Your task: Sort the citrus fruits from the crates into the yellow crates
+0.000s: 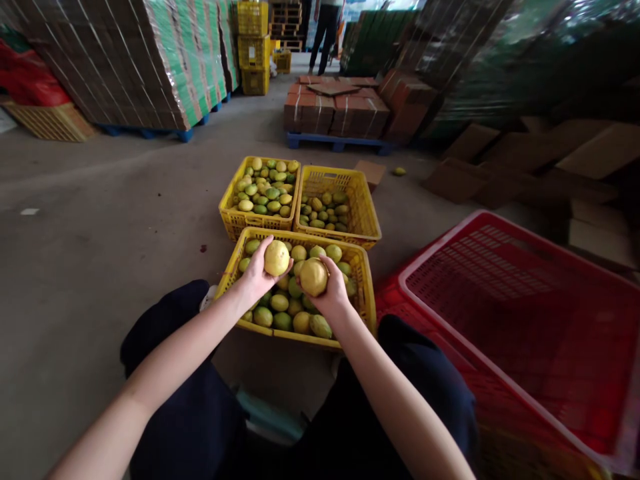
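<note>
My left hand [257, 272] is closed round a pale yellow lemon [277, 258], its fingers under and behind the fruit. A darker yellow lemon [314, 277] sits in my right hand [334, 291], with the thumb over its near side. Both hands are above the near yellow crate [371, 293], which holds many green and yellow lemons [280, 303]. Behind it stand a full yellow crate [235, 220] on the left and a partly filled yellow crate [367, 200] on the right, both with lemons in them.
A large red crate [450, 333] stands close on my right. Flattened cardboard [500, 167] lies beyond it, near a loose lemon [399, 171] on the floor. Further back are a blue pallet [335, 143] with bundled cartons [335, 110], stacked yellow crates [253, 50] and a standing person [326, 33].
</note>
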A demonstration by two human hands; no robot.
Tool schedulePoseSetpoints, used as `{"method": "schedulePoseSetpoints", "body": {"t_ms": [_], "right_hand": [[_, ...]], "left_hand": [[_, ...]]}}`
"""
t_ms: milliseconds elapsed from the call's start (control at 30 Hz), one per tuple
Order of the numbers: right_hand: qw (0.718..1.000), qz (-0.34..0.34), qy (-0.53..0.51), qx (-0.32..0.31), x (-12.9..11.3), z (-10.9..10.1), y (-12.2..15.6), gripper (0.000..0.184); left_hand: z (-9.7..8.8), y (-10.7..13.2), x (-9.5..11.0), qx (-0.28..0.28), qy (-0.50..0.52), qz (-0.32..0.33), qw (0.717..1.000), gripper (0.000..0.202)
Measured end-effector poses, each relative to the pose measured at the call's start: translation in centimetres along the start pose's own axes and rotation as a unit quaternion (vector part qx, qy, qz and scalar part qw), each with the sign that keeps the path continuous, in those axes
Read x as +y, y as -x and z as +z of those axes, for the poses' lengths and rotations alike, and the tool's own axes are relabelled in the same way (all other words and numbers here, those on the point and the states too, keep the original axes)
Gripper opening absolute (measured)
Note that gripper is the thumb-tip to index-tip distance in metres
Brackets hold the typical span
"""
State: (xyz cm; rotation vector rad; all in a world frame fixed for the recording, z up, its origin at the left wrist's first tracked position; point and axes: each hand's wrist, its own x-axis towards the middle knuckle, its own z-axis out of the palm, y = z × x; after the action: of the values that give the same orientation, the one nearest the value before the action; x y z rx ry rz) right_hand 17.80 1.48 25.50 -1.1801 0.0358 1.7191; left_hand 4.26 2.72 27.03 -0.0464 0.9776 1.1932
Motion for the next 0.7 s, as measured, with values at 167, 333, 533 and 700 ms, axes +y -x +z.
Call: {"method": "schedulePoseSetpoints", "body": {"t_ms": [167, 333, 533, 700], "right_hand": [[0.997, -0.002, -0.074, -0.013, 0.0, -0.3, -0.3, 0.019], [0.994, -0.006, -0.108, -0.018, 0.1, -0.3, -0.7, 0.029], [0.988, -0.042, -0.148, 0.018, 0.4, -0.3, -1.0, 0.01], [0.989, -0.024, -0.14, -0.034, 0.3, -0.8, -1.3, 0.014]], "left_hand": [[-0.3, 0.1, 0.0, -0.044, 0.011, -0.036, 0.998, 0.027], [-0.5, 0.0, -0.2, -0.059, -0.001, -0.027, 0.998, 0.027], [-0.5, -0.1, -0.5, -0.079, -0.07, 0.055, 0.993, 0.003], [-1.0, -0.5, -0.8, -0.177, -0.143, 0.123, 0.966, 0.025]]}}
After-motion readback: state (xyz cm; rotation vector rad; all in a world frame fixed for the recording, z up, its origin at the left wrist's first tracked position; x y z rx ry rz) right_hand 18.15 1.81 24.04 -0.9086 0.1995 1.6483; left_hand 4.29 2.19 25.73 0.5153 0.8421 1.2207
